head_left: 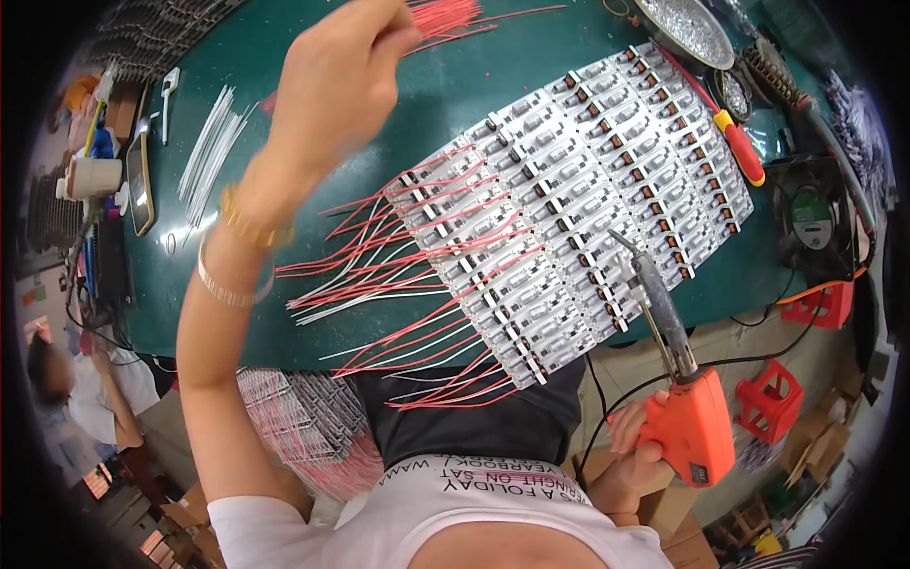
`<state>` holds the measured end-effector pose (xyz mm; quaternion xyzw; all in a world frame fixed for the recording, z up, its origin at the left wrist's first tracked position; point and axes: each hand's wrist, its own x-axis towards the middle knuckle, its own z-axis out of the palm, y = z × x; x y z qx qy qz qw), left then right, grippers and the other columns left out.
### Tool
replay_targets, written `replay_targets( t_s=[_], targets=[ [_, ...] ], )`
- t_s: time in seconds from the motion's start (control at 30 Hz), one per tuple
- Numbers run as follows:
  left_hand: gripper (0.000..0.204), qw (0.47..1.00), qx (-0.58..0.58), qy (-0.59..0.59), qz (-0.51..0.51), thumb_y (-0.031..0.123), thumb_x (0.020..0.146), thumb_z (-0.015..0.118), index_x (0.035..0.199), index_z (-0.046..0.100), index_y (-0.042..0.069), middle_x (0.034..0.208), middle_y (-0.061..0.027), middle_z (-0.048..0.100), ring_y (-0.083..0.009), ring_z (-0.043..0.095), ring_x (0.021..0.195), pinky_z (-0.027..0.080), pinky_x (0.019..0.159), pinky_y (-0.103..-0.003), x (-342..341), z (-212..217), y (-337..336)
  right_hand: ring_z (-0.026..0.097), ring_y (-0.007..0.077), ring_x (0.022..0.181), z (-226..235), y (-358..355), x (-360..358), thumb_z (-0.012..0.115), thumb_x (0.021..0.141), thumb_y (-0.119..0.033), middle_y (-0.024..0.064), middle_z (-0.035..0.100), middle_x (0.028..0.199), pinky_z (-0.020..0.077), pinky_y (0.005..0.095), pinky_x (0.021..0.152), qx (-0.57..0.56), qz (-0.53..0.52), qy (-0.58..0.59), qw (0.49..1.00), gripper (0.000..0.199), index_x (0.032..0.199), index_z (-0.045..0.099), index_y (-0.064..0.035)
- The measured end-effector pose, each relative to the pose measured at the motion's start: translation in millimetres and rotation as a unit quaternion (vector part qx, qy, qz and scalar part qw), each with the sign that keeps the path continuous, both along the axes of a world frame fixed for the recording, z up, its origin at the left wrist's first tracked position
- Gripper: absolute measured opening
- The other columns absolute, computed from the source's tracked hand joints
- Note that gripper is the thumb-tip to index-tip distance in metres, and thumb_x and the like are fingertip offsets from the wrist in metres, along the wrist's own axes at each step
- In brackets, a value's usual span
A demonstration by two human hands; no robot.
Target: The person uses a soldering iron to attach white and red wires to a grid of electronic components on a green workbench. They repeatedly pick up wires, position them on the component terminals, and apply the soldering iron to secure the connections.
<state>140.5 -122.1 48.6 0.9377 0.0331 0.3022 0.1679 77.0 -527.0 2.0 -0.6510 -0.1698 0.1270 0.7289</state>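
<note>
My left hand [341, 81] reaches to the far edge, its fingers curled beside a bundle of red wires [445, 14]. The fingertips are partly cut off, so what they hold is hidden. In my right hand [629, 438] is an orange soldering gun [700, 431], its metal tip angled over a large panel of white circuit boards [555, 213]. Rows of small components cover the panel. Red and white wires [365, 284] stick out from its left side over the green table [313, 190].
Loose white wires [213, 152] and a phone [140, 185] lie at left. A red-yellow screwdriver [741, 147], a metal dish [687, 33] and a black fan [811, 216] are at right. Red stools [770, 400] stand below. More wired boards [303, 412] sit beside my lap. Another person [104, 394] is far left.
</note>
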Motion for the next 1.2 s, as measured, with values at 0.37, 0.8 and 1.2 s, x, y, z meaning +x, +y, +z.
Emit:
replay_targets(
  t_s=[0.37, 0.8, 1.2],
  targets=[
    [0.014, 0.975, -0.188, 0.116, -0.021, 0.000, 0.078, 0.075, 0.082, 0.062, 0.004, 0.077, -0.0028, 0.059, -0.0151, 0.054, 0.068, 0.036, 0.064, -0.028, -91, -11, -126, 0.044, 0.0104, 0.041, -1, -25, 2, 0.059, 0.093, -0.053, -0.0030, 0.047, 0.053, 0.0417, 0.0262, 0.047, -0.016, 0.109, -0.036, 0.993, 0.073, 0.134, 0.042, 0.0047],
    [0.016, 0.990, -0.107, 0.093, -0.009, 0.002, 0.077, 0.076, 0.082, 0.061, 0.006, 0.076, -0.0032, 0.057, -0.0214, 0.054, 0.070, 0.034, 0.076, -0.035, -85, -24, -140, 0.051, 0.0170, 0.047, -9, -32, -22, 0.060, 0.078, -0.017, 0.0053, 0.053, 0.058, 0.0368, 0.0280, 0.045, -0.124, -0.023, -0.057, 0.990, 0.022, 0.062, 0.054, -0.0039],
    [0.017, 0.993, -0.086, 0.077, -0.006, 0.004, 0.077, 0.076, 0.080, 0.059, 0.008, 0.073, -0.0025, 0.054, -0.0214, 0.052, 0.068, 0.033, 0.073, -0.036, -86, -29, -140, 0.055, 0.0226, 0.058, -9, -57, -33, 0.060, 0.071, -0.025, 0.0074, 0.059, 0.067, 0.0431, 0.0326, 0.052, -0.291, -0.024, -0.117, 0.949, 0.023, 0.075, 0.063, -0.0030]
  ],
)
